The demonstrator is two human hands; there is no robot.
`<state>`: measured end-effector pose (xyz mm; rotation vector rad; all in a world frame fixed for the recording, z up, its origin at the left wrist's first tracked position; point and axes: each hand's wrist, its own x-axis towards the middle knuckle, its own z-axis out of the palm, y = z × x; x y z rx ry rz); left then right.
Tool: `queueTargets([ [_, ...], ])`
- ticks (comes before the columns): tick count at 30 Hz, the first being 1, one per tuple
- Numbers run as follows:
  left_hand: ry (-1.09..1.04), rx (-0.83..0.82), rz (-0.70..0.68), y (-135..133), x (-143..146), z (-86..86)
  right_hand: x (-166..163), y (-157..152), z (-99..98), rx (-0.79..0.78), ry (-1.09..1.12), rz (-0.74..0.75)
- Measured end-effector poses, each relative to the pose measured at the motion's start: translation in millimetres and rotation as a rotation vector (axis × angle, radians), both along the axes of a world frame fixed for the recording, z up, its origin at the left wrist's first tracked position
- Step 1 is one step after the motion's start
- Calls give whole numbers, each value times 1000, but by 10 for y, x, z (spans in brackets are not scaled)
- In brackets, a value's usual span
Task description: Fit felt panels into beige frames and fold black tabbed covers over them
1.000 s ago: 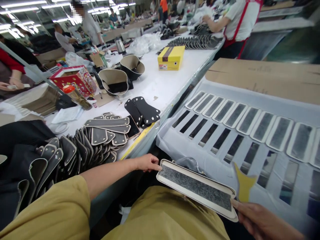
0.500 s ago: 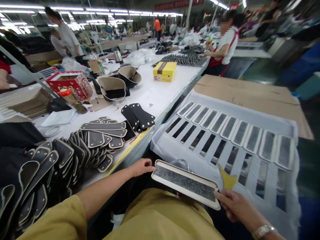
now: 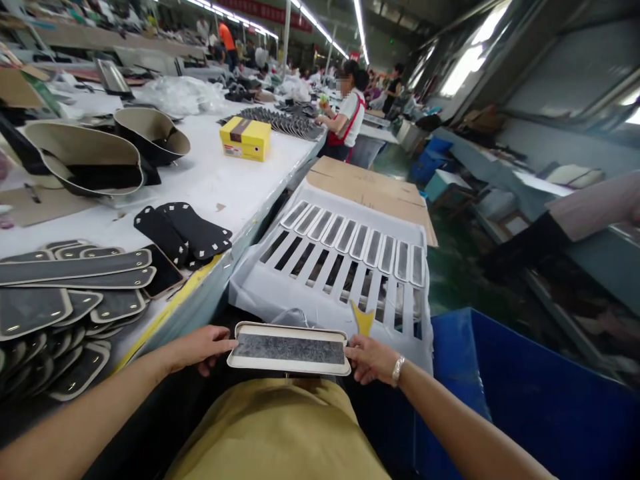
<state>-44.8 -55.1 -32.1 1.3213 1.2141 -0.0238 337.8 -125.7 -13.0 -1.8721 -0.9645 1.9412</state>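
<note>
Strip now level, held at both ends.
Left hand (image 3: 200, 347) and right hand (image 3: 370, 359) each pinch an end of the strip (image 3: 290, 349); it was slanted a second ago, now lies square over the lap, with the white sheet (image 3: 280, 293) just beyond the fingers.

Left hand (image 3: 203, 347) and right hand (image 3: 370, 359) gripping opposite ends of cream-rimmed strip (image 3: 289, 348), held level above lap. At 12 o'clock: slotted white rack (image 3: 320, 293) with matching strips. At 9 o'clock: black pieces (image 3: 75, 293) on table (image 3: 210, 180). At 3 o'clock: blue bin (image 3: 505, 393).
</note>
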Motion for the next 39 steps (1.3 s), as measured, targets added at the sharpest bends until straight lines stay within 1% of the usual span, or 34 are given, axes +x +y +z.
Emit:
queueTargets([
  [2, 10, -21, -32, 13, 34, 25, 3, 27, 27, -26, -62, 29],
  [5, 48, -4, -64, 25, 88, 28, 7, 79, 47, -36, -135, 58],
  [8, 38, 38, -55, 25, 101, 9, 10, 110, 23, -22, -73, 44],
  [11, -12, 84, -30, 22, 60, -19, 3, 76, -62, 66, 0, -9],
  [14, -38, 163, -47, 55, 22, -13, 16, 36, -143, 191, -11, -15],
  [16, -94, 291, -24, 85, 34, 26, 50, 44, -134, 308, -80, 63],
  [18, -162, 426, 4, 108, 81, 83, 90, 85, -60, 458, -176, 139],
  [20, -172, 510, -39, 130, 146, 141, 110, 155, 57, 613, -281, 185],
  [21, -149, 543, -87, 144, 178, 166, 105, 196, 120, 682, -348, 239],
  [22, -120, 571, -139, 162, 206, 188, 88, 237, 179, 743, -427, 333],
  [24, -80, 621, -227, 207, 248, 221, 25, 311, 276, 843, -581, 577],
  [25, -72, 641, -262, 233, 262, 233, -14, 341, 310, 868, -638, 682],
  [26, -71, 658, -293, 258, 273, 244, -52, 365, 332, 875, -673, 751],
  [27, -73, 672, -324, 281, 281, 253, -87, 383, 343, 877, -696, 788],
  [33, -72, 728, -437, 315, 330, 287, -158, 372, 317, 874, -807, 884],
  [39, -26, 784, -459, 275, 350, 309, -169, 319, 331, 895, -818, 897],
])
